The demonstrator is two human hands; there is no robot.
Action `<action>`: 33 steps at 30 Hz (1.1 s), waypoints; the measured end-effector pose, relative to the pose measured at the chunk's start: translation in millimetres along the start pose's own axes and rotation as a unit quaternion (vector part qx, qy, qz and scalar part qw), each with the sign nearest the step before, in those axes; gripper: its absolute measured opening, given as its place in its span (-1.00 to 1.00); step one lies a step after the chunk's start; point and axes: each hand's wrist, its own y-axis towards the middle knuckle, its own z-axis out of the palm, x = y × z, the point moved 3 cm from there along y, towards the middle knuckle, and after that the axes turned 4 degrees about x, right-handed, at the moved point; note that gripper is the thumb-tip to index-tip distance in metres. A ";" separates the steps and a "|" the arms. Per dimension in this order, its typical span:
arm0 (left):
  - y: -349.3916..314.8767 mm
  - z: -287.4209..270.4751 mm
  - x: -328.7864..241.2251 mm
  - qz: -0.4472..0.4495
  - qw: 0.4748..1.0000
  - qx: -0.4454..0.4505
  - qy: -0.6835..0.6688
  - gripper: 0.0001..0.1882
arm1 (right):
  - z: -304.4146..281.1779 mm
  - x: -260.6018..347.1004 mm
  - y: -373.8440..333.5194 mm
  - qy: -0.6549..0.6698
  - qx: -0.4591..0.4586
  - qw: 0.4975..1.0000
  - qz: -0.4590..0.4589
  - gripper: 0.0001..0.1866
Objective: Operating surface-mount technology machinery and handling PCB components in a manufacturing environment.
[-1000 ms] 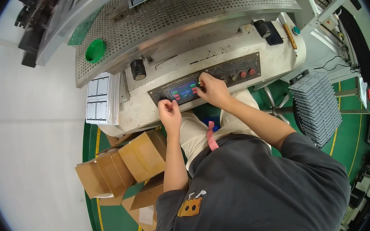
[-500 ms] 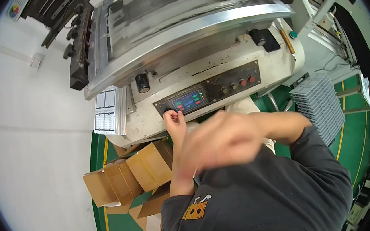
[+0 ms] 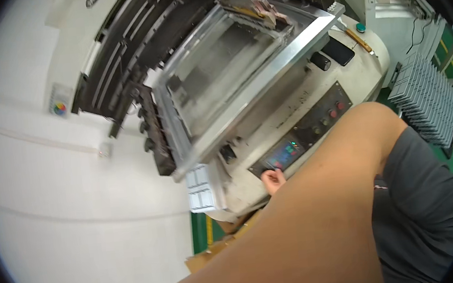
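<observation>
My left hand, its fingers curled together, is at the left end of a dark control panel, just below its small lit screen. Whatever lies between those fingertips is too small to make out. Across the lower middle runs my bare right forearm, large and close; the right hand itself is outside the picture. Behind the panel, a screen-printing machine carries a tilted metal frame with a smeared grey surface inside. Red and dark buttons sit along the panel's right part.
A black phone and a wooden-handled spatula lie on the machine's right corner. Grey ribbed trays are stacked at right. Sheets with white panels stand at the machine's left end, above cardboard boxes.
My view has turned and tilted, so the machine appears slanted. The right hand has moved up toward me and out of the picture. My left hand has stayed at the panel.
</observation>
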 end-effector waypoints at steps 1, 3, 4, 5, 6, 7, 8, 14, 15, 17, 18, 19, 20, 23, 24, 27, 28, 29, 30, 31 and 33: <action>0.5 0.7 11.1 0.013 1.000 0.009 0.011 -0.78 | -1.7 -0.5 3.5 -0.016 0.000 1.000 -0.015 -0.71; 1.2 7.5 10.6 0.029 0.998 0.030 0.042 -0.80 | 1.4 -1.5 5.0 -0.047 -0.014 0.998 -0.029 -0.71; 2.7 6.6 10.2 0.032 0.997 0.037 0.058 -0.80 | 3.2 -2.5 4.6 -0.059 -0.024 0.997 -0.032 -0.72; 8.6 9.0 9.4 0.037 0.996 0.040 0.071 -0.81 | 0.9 -1.1 2.6 -0.067 -0.030 0.997 -0.035 -0.72; 12.2 3.5 8.3 0.039 0.995 0.043 0.081 -0.81 | -1.2 -0.4 0.1 -0.074 -0.036 0.996 -0.034 -0.72; 17.2 -3.5 7.5 0.038 0.994 0.045 0.089 -0.81 | -3.2 -0.1 -2.5 -0.081 -0.042 0.995 -0.028 -0.72; 23.0 -5.8 6.5 0.036 0.994 0.048 0.094 -0.81 | -4.2 1.3 -5.9 -0.088 -0.046 0.995 -0.021 -0.72; 36.5 -18.5 6.4 0.034 0.993 0.050 0.100 -0.76 | -7.8 8.2 -19.6 -0.121 -0.041 0.991 0.030 -0.73; 35.9 -18.2 6.0 0.040 0.992 0.056 0.104 -0.74 | -6.0 5.8 -17.6 -0.133 -0.040 0.990 0.031 -0.73; 38.6 -3.4 1.7 0.056 0.992 0.058 0.096 -0.73 | -7.3 8.5 -9.3 -0.149 -0.022 0.988 0.034 -0.73; 40.1 -3.0 0.8 0.085 0.991 0.054 0.093 -0.78 | -10.8 13.5 -8.4 -0.159 -0.005 0.987 0.036 -0.73; 36.4 -13.4 2.9 0.110 0.988 0.055 0.096 -0.82 | -12.5 17.1 -9.4 -0.173 0.002 0.984 0.039 -0.73; 31.9 -21.5 1.6 0.133 0.984 0.056 0.101 -0.84 | -13.5 20.0 -6.9 -0.186 0.007 0.982 0.042 -0.73; 24.9 -17.9 1.3 0.118 0.990 0.066 0.044 -0.83 | -18.5 28.3 2.3 -0.218 0.029 0.975 0.046 -0.73; 23.7 -16.6 2.0 0.107 0.992 0.069 0.020 -0.82 | -19.6 29.8 4.0 -0.227 0.034 0.972 0.048 -0.73; 20.1 -12.2 1.2 0.114 0.991 0.073 0.017 -0.82 | -23.5 30.4 10.5 -0.254 0.049 0.965 0.049 -0.74; 20.2 -11.8 -0.7 0.115 0.991 0.071 0.020 -0.82 | -25.8 31.2 12.0 -0.261 0.052 0.963 0.049 -0.74; 22.0 -15.2 -2.5 0.115 0.991 0.069 0.022 -0.82 | -27.8 31.9 12.7 -0.267 0.054 0.961 0.050 -0.74; 26.4 -16.6 -2.8 0.114 0.991 0.067 0.026 -0.82 | -29.8 32.4 12.6 -0.272 0.055 0.959 0.051 -0.74; 29.5 -13.0 -1.4 0.112 0.991 0.065 0.030 -0.82 | -31.7 32.9 11.7 -0.277 0.056 0.958 0.052 -0.74; 29.3 -16.1 -2.4 0.108 0.991 0.063 0.035 -0.82 | -34.8 32.0 11.4 -0.291 0.058 0.953 0.057 -0.74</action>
